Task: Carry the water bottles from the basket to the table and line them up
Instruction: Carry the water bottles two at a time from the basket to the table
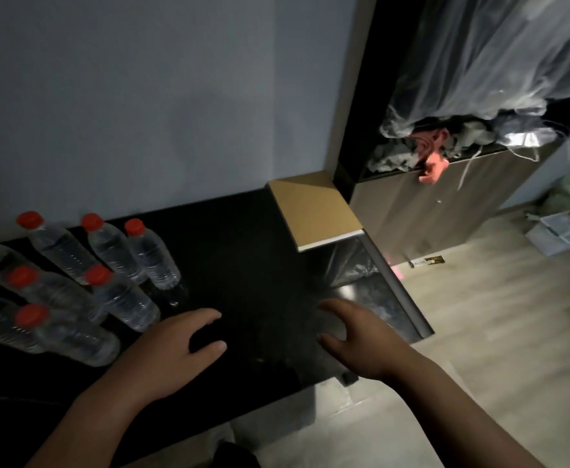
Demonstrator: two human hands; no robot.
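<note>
Bottles [121, 300]: clear ribbed plastic with red caps, stood clustered at the left end of the table [253, 258]; basket was out of view.
Handling: seemingly full, so weighty; thin walls would flex; best gripped round the ribbed middle.
Left hand [175, 349]: was empty, fingers loosely spread, just beside the nearest bottle.
Table: black, glossy, flat.
Right hand [357, 339]: was empty, fingers relaxed, over the table's right edge.
</note>
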